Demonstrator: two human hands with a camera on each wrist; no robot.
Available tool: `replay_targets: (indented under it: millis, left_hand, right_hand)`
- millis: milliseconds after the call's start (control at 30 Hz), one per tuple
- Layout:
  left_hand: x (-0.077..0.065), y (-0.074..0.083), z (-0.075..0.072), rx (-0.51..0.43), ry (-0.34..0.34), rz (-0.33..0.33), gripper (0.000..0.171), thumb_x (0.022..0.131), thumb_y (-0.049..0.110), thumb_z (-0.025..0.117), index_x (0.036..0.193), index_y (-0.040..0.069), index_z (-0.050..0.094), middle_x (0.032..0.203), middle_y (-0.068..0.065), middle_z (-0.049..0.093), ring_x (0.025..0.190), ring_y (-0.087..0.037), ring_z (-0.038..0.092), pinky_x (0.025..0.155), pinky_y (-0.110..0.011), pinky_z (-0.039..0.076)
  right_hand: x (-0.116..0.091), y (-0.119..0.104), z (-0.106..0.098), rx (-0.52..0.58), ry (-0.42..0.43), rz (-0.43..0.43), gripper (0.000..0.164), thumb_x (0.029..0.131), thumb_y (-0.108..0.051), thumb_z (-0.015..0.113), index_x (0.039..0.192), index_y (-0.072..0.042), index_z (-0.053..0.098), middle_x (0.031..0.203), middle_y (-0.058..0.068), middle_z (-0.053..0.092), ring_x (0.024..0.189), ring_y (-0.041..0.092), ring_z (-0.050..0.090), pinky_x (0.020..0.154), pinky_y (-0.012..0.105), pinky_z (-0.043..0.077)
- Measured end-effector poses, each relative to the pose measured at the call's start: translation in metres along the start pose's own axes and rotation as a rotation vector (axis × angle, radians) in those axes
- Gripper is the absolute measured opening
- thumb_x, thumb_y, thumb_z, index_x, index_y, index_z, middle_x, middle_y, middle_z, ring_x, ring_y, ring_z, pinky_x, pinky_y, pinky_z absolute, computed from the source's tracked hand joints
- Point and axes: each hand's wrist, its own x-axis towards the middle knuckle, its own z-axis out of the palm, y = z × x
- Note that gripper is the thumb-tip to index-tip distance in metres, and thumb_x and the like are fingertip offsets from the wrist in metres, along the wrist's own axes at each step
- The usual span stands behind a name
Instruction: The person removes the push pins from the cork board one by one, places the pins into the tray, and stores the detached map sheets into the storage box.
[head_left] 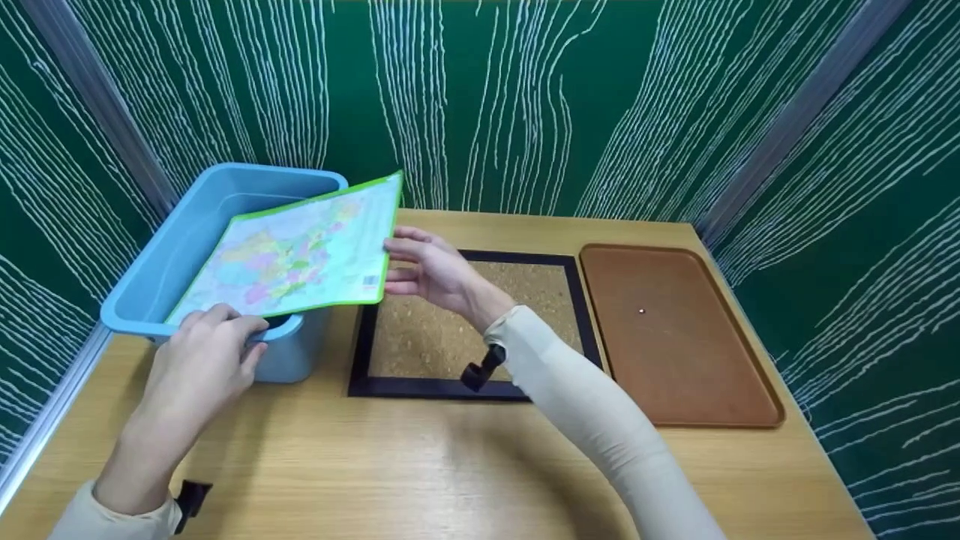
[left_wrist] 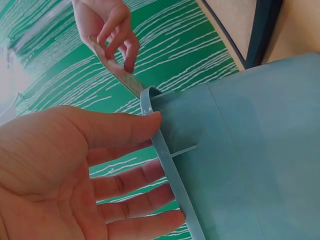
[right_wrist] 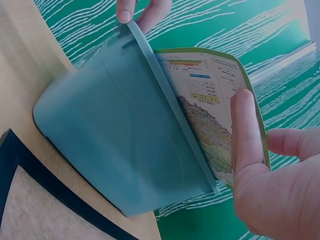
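Observation:
A thin map sheet [head_left: 300, 255] with a green border slants across the mouth of the blue plastic bin [head_left: 289, 360]. My right hand [head_left: 442, 274] pinches its right edge, thumb on one face and fingers on the other. The sheet's underside [right_wrist: 207, 110], printed with a landscape picture and text, shows in the right wrist view. With my left hand [head_left: 206, 352] I grip the near rim of the bin; in the left wrist view the thumb lies outside the rim [left_wrist: 172, 170] and the fingers reach over the inner side. Part of the bin's inside is hidden under the sheet.
A cork board [head_left: 442, 322] with a black frame lies right of the bin, beneath my right forearm. Beyond it sits a brown tray [head_left: 682, 352] with one tiny pale speck [head_left: 641, 310] on it. Green walls with white streaks enclose the wooden table [head_left: 360, 465].

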Motion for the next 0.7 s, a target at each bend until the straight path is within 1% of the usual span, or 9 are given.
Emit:
replay_targets:
  millis: [167, 300, 433, 500, 567, 633, 700]
  left_hand:
    - [-0.003, -0.002, 0.002, -0.008, 0.010, -0.010, 0.026, 0.085, 0.006, 0.080, 0.109, -0.004, 0.074, 0.103, -0.026, 0.064, 0.093, -0.045, 0.058, 0.078, -0.062, 0.050]
    - [-0.003, -0.003, 0.003, -0.011, 0.020, -0.008, 0.025, 0.086, 0.005, 0.080, 0.109, -0.003, 0.075, 0.103, -0.027, 0.064, 0.093, -0.046, 0.058, 0.077, -0.062, 0.051]
    - [-0.002, -0.001, 0.005, -0.006, 0.006, -0.025, 0.027, 0.087, 0.006, 0.080, 0.112, -0.003, 0.074, 0.107, -0.029, 0.063, 0.096, -0.048, 0.057, 0.083, -0.066, 0.049]
    - [-0.001, 0.000, 0.005, -0.003, -0.007, -0.038, 0.028, 0.087, 0.007, 0.080, 0.113, -0.003, 0.074, 0.108, -0.030, 0.063, 0.097, -0.048, 0.056, 0.086, -0.067, 0.048]
    - [0.000, 0.000, 0.004, -0.001, -0.016, -0.045, 0.029, 0.087, 0.008, 0.080, 0.113, -0.003, 0.074, 0.110, -0.030, 0.063, 0.098, -0.048, 0.056, 0.087, -0.067, 0.047]
    - [0.000, 0.001, 0.004, 0.001, -0.020, -0.048, 0.029, 0.088, 0.009, 0.080, 0.114, -0.003, 0.074, 0.110, -0.030, 0.063, 0.098, -0.048, 0.055, 0.088, -0.068, 0.047]
    - [0.001, 0.001, 0.004, 0.002, -0.021, -0.050, 0.030, 0.088, 0.009, 0.080, 0.114, -0.003, 0.073, 0.111, -0.031, 0.062, 0.098, -0.048, 0.055, 0.088, -0.068, 0.047]
  right_hand:
    - [0.009, 0.012, 0.014, 0.002, 0.005, 0.022, 0.030, 0.101, -0.013, 0.063, 0.130, -0.008, 0.056, 0.114, 0.017, 0.065, 0.082, 0.030, 0.072, 0.071, 0.036, 0.060]
    - [0.015, 0.022, 0.022, 0.016, -0.007, 0.044, 0.030, 0.102, -0.013, 0.061, 0.132, -0.009, 0.055, 0.118, 0.019, 0.065, 0.083, 0.032, 0.073, 0.072, 0.039, 0.060]
    - [0.018, 0.031, 0.028, -0.002, -0.016, 0.064, 0.029, 0.105, -0.014, 0.057, 0.133, -0.010, 0.055, 0.124, 0.019, 0.065, 0.092, 0.035, 0.073, 0.076, 0.042, 0.059]
    - [0.020, 0.035, 0.031, -0.011, -0.011, 0.075, 0.028, 0.104, -0.014, 0.058, 0.132, -0.011, 0.055, 0.124, 0.019, 0.066, 0.097, 0.036, 0.072, 0.077, 0.043, 0.059]
    - [0.021, 0.039, 0.034, -0.011, -0.006, 0.086, 0.030, 0.103, -0.013, 0.060, 0.133, -0.010, 0.055, 0.121, 0.017, 0.065, 0.101, 0.037, 0.071, 0.078, 0.044, 0.059]
    - [0.023, 0.043, 0.037, 0.001, -0.005, 0.096, 0.037, 0.101, -0.010, 0.062, 0.137, -0.007, 0.052, 0.117, 0.016, 0.064, 0.101, 0.037, 0.070, 0.079, 0.045, 0.058]
    - [0.024, 0.046, 0.042, 0.015, -0.007, 0.107, 0.046, 0.099, -0.008, 0.065, 0.143, -0.005, 0.048, 0.118, 0.016, 0.062, 0.098, 0.036, 0.070, 0.080, 0.045, 0.058]
